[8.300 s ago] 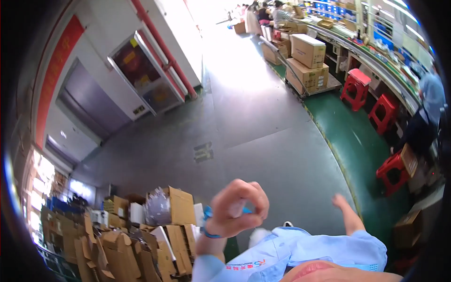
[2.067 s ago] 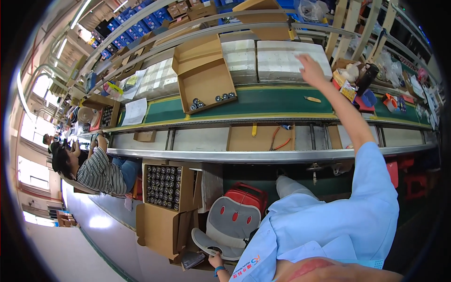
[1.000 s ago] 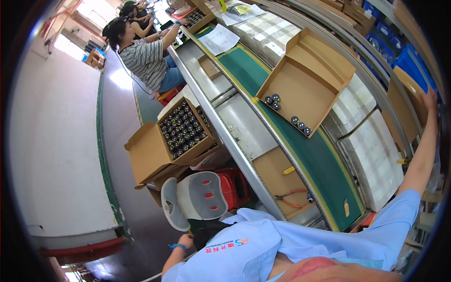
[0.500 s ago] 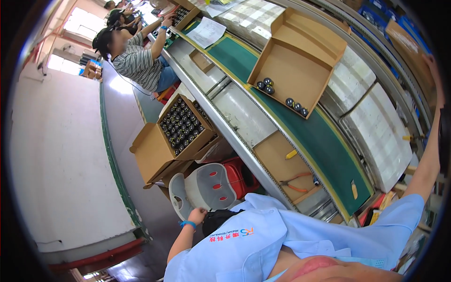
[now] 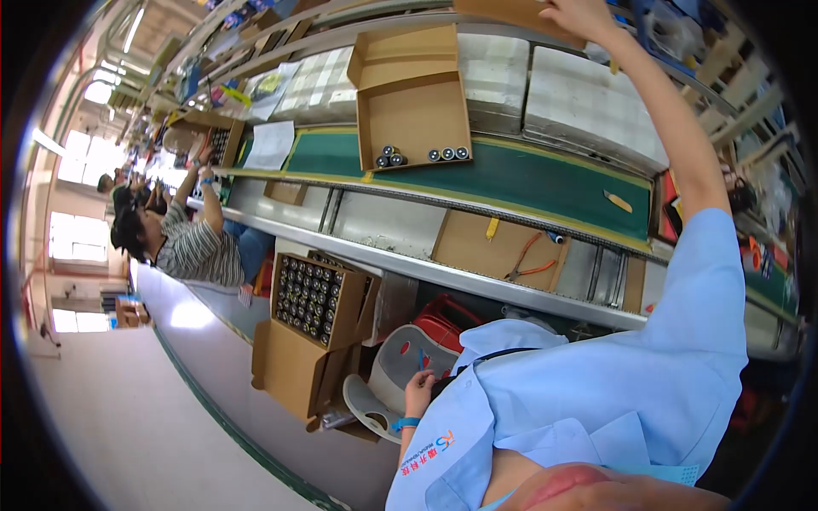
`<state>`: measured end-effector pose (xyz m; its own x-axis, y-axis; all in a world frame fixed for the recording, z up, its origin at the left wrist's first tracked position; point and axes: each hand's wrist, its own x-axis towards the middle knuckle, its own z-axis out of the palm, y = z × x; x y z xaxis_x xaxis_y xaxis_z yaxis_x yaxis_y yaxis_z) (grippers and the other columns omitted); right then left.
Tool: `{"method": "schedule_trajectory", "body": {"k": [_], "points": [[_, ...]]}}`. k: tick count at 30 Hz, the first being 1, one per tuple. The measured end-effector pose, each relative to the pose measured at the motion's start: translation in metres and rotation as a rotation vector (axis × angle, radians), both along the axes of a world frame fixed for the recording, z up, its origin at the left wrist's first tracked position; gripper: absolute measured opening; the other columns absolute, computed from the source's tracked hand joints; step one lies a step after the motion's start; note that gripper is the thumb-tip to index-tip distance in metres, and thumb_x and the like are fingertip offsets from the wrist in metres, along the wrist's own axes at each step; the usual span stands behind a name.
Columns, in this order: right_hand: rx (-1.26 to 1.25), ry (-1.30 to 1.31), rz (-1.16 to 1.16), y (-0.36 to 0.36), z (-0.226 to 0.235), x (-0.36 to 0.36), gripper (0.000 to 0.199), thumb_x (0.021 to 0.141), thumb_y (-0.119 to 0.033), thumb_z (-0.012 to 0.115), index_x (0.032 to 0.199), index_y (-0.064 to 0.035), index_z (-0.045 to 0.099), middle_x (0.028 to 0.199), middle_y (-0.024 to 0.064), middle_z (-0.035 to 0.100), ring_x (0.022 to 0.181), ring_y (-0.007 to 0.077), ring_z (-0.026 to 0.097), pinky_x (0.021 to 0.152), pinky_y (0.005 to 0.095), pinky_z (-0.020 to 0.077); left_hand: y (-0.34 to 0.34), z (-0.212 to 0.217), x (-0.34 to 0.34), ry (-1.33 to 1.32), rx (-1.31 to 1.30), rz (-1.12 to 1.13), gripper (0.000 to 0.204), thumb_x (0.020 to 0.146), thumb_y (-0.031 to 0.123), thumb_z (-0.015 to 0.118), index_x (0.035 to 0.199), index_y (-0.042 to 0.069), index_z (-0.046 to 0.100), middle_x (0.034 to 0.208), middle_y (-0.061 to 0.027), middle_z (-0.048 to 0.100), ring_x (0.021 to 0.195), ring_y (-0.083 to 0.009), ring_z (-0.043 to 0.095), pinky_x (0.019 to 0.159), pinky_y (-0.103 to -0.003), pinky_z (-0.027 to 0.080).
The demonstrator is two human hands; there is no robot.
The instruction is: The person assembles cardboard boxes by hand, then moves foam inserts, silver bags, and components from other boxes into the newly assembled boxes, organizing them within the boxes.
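My right arm reaches up to the far shelf. There my right hand [image 5: 584,17] is on the edge of a flat brown cardboard box [image 5: 511,17], its fingers bent over the cardboard; the upper frame edge cuts both off. Low in front of me, my left hand [image 5: 418,391], with a blue band at the wrist, is closed beside the grey chair back [image 5: 394,362]. Dark cloth lies against it, and what its fingers hold is hidden. Across the bench stands an open cardboard box [image 5: 413,106] with several black cylindrical cells [image 5: 392,157] along its near edge.
A carton of many dark cylinders [image 5: 308,298] stands left of the chair. Pliers with orange handles [image 5: 532,260] and a yellow-handled tool [image 5: 492,228] lie in the bench tray. A knife [image 5: 618,201] rests on the green belt [image 5: 545,175]. A co-worker [image 5: 200,243] sits at left.
My view has turned to the right, so the bench now runs across it. My right hand is still at the cardboard on the shelf, my left still low by the chair.
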<state>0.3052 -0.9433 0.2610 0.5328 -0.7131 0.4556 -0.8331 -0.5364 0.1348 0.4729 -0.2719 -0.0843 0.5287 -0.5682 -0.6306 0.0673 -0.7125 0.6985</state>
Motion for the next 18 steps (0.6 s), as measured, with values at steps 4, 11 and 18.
{"method": "schedule_trajectory", "body": {"k": [4, 11, 18], "points": [[-0.020, 0.071, 0.021, 0.008, -0.018, -0.036, 0.029, 0.072, -0.032, 0.065, 0.090, -0.0100, 0.063, 0.085, 0.0137, 0.063, 0.081, 0.0317, 0.061, 0.065, 0.0426, 0.0467, 0.011, -0.013, 0.003, 0.063, -0.001, -0.018, 0.022, 0.086, 0.010, 0.055, 0.104, -0.003, 0.057, 0.092, -0.0121, 0.063, 0.083, -0.0168, 0.062, 0.073, -0.027, 0.048], [0.113, -0.613, 0.020, 0.188, -0.069, -0.106, 0.037, 0.077, -0.030, 0.062, 0.109, -0.0107, 0.058, 0.102, 0.0119, 0.061, 0.089, 0.0292, 0.059, 0.070, 0.0384, 0.0476, 0.042, -0.026, 0.003, 0.094, -0.113, -0.074, 0.022, 0.087, 0.011, 0.054, 0.102, -0.003, 0.058, 0.088, -0.0112, 0.063, 0.080, -0.0167, 0.060, 0.073, -0.026, 0.045], [0.484, -0.692, -0.729, 0.455, -0.373, -0.282, 0.041, 0.081, -0.028, 0.060, 0.116, -0.0087, 0.052, 0.099, 0.0146, 0.062, 0.092, 0.0307, 0.060, 0.077, 0.0418, 0.0459, 0.030, -0.024, -0.011, -0.025, -0.047, -0.354, 0.021, 0.085, 0.014, 0.056, 0.099, -0.001, 0.060, 0.088, -0.0123, 0.065, 0.082, -0.0180, 0.062, 0.072, -0.029, 0.048]]}}
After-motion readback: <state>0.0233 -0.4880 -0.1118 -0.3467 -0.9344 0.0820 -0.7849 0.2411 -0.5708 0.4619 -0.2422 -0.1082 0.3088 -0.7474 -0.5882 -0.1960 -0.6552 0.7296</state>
